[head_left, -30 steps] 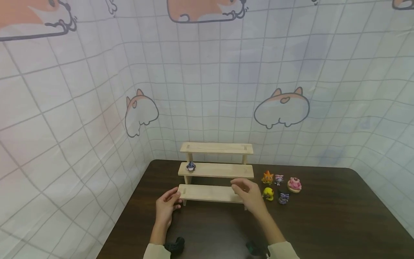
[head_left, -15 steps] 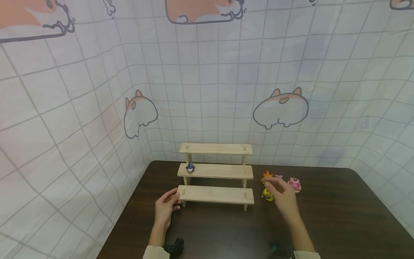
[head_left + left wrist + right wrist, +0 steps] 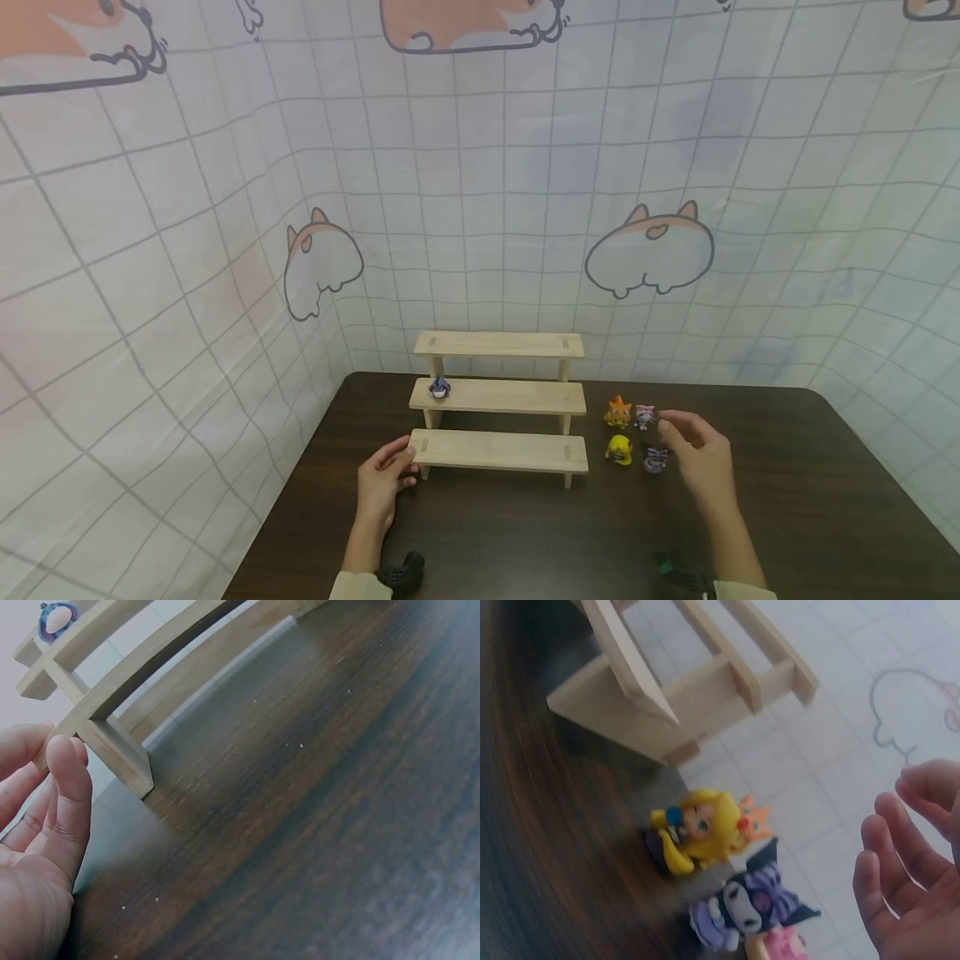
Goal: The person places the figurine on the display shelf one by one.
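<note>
At the left end of the lowest step of the wooden three-tier shelf (image 3: 498, 451), my left hand (image 3: 381, 485) pinches the board between thumb and fingers. A small blue figurine (image 3: 439, 387) stands on the middle tier's left side. Over the toys right of the shelf, my right hand (image 3: 705, 462) hovers with loosely bent fingers and nothing between them. Nearest to it is a black-and-purple figurine (image 3: 746, 907); a pink figurine (image 3: 784, 945) shows partly behind that one and is covered by the hand in the head view.
Beside the shelf stand a yellow figurine (image 3: 619, 450), an orange spiky figurine (image 3: 618, 412) and a small pink-and-white figurine (image 3: 645, 417). The dark wooden table (image 3: 510, 542) meets a white grid-patterned curtain (image 3: 480, 250) behind the shelf.
My right hand has moved right, from the right end of the lowest step to over the figurines, now covering the pink one. The left hand stays on the shelf.
</note>
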The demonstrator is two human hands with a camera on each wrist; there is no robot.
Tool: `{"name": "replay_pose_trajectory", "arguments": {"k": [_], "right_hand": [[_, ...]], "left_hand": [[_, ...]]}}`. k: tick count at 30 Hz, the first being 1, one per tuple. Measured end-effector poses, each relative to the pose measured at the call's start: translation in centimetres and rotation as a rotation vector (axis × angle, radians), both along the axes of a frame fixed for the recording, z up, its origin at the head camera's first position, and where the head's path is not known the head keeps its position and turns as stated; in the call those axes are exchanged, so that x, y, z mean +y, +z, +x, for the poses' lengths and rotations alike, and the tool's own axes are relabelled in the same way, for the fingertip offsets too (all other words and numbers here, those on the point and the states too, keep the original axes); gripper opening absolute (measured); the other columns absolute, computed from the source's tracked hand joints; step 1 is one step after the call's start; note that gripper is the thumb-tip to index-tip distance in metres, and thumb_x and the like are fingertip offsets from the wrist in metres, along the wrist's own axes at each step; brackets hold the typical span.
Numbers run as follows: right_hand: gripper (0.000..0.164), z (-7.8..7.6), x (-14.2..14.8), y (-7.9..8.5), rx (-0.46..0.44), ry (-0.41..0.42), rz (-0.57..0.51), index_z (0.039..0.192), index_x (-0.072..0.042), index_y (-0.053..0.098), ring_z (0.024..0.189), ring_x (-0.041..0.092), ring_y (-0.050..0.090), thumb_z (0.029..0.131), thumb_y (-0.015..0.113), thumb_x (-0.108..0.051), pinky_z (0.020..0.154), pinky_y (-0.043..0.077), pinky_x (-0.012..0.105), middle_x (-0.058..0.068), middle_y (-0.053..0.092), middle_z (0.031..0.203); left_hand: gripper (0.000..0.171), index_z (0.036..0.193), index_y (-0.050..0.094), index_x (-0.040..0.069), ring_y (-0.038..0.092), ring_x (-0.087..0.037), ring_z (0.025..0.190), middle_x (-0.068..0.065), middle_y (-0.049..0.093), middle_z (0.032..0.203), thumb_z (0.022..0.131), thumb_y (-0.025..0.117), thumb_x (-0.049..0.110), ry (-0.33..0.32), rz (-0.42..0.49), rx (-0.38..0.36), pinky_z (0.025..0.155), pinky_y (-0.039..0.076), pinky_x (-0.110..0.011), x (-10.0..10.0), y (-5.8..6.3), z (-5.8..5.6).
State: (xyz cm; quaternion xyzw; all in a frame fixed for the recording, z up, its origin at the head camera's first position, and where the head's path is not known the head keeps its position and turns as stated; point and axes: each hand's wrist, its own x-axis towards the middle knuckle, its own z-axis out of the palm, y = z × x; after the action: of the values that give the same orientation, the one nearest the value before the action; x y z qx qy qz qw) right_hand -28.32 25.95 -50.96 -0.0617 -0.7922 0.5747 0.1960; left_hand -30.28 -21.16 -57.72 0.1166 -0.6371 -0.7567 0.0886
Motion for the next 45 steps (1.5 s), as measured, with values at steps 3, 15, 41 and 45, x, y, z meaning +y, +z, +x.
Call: {"name": "replay_pose_trajectory", "arguments": {"k": [3, 15, 41, 45], "right_hand": [[0.035, -0.1, 0.7, -0.2, -0.023, -0.018, -0.001, 0.125, -0.004, 0.069, 0.09, -0.008, 0.063, 0.1, 0.069, -0.027, 0.074, 0.054, 0.014, -0.029, 0.066, 0.098], [0.048, 0.0, 2.3, -1.3, -0.031, 0.033, 0.067, 0.129, -0.001, 0.067, 0.102, -0.015, 0.057, 0.097, 0.072, -0.036, 0.08, 0.049, 0.006, -0.023, 0.07, 0.118], [0.059, -0.3, 3.0, -4.9, -0.263, 0.226, 0.182, 0.144, -0.005, 0.056, 0.133, 0.044, 0.052, 0.098, 0.069, -0.04, 0.099, 0.051, 0.044, 0.029, 0.052, 0.147], [0.059, -0.4, 3.1, -5.2, -0.266, 0.223, 0.167, 0.144, -0.007, 0.057, 0.137, 0.043, 0.049, 0.098, 0.069, -0.042, 0.106, 0.047, 0.05, 0.028, 0.049, 0.151]], "left_hand": [[0.042, 0.131, 0.066, 0.0, 0.07, -0.011, 0.074, 0.004, 0.075, 0.089, 0.094, 0.076, 0.017, -0.002, -0.005, 0.015, 0.062, 0.061, -0.026, 0.0, 0.0, 0.0], [0.042, 0.131, 0.066, -0.001, 0.07, -0.011, 0.074, 0.003, 0.075, 0.089, 0.095, 0.075, 0.017, -0.003, 0.002, 0.016, 0.062, 0.06, -0.025, 0.0, 0.1, 0.0], [0.038, 0.132, 0.066, 0.003, 0.07, -0.012, 0.075, 0.004, 0.074, 0.09, 0.097, 0.072, 0.014, -0.001, -0.003, -0.018, 0.064, 0.061, -0.026, -0.1, 0.1, 0.0], [0.037, 0.132, 0.067, 0.003, 0.07, -0.012, 0.075, 0.004, 0.074, 0.09, 0.097, 0.072, 0.014, -0.001, -0.006, -0.019, 0.064, 0.061, -0.026, -0.1, 0.1, 0.0]]}}
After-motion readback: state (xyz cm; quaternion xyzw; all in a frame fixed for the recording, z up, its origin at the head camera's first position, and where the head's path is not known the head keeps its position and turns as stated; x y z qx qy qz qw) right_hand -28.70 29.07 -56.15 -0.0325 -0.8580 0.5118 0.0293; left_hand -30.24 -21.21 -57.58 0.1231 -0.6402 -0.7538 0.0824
